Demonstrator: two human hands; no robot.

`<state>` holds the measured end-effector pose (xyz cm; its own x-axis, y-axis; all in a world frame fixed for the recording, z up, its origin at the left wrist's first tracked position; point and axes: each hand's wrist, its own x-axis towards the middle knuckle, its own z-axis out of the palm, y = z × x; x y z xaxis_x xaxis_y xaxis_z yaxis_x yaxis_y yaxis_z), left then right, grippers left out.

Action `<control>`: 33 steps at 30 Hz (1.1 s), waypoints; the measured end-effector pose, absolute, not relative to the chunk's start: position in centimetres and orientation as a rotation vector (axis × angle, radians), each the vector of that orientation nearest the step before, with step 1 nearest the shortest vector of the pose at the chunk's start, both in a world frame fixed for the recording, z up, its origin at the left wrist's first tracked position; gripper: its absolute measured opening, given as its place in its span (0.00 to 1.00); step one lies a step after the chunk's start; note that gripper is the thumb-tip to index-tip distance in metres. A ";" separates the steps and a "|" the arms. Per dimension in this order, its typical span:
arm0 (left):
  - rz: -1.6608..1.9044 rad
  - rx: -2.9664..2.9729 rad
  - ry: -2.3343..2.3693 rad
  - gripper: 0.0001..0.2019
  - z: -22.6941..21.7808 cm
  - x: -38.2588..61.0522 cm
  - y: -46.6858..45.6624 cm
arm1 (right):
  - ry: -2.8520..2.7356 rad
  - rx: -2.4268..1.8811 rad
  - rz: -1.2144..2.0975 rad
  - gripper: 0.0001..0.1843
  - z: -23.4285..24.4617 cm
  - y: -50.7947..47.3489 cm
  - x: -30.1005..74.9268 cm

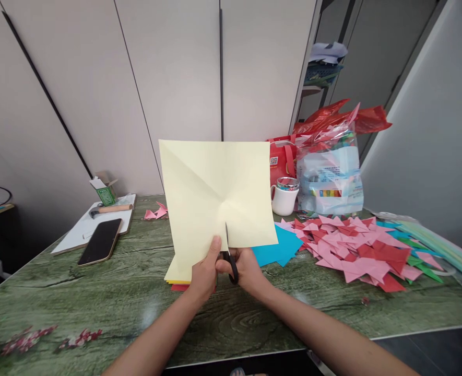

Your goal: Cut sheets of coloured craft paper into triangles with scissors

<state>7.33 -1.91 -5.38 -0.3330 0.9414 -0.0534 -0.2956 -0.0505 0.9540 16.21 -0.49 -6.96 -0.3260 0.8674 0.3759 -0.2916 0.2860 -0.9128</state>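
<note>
Pinching the pale yellow sheet [199, 177] near six o'clock, the left hand [204, 270] has a grip that probably steadies it for the scissors [235, 270], gripped by the right hand [250, 269], blade toward twelve. Raised above the bench [125, 308], the sheet looks matte, roughly square, faintly creased towards its centre.

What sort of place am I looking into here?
Probably a room at home, with a table used for papercraft: scissors in the right hand at a cream sheet, a heap of pink and red paper pieces, and a white mug near the back.
</note>
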 end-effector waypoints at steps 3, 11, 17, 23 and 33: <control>1.597 0.805 1.130 0.19 -5.6 7.4 -1.8 | -1.410 -0.534 1.315 0.30 -6.6 -0.4 16.2; 1.597 0.869 1.176 0.21 -6.4 7.2 -1.5 | -1.372 -0.533 1.335 0.32 -6.8 -0.3 16.4; 1.584 0.853 1.187 0.22 -6.4 7.2 -1.7 | -1.358 -0.510 1.358 0.34 -6.6 -0.5 16.4; 1.592 0.877 1.172 0.21 -7.0 7.1 -1.5 | -1.344 -0.536 1.339 0.36 -7.0 -0.3 16.4; 1.611 0.870 1.139 0.20 -6.8 7.1 -1.4 | -1.352 -0.540 1.302 0.36 -7.1 -0.2 16.3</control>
<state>7.12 -1.41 -6.76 -0.2997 0.9536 0.0277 -0.2920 -0.1193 0.9489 16.34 -0.17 -7.10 -0.2684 0.8812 0.3892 -0.3560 0.2847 -0.8901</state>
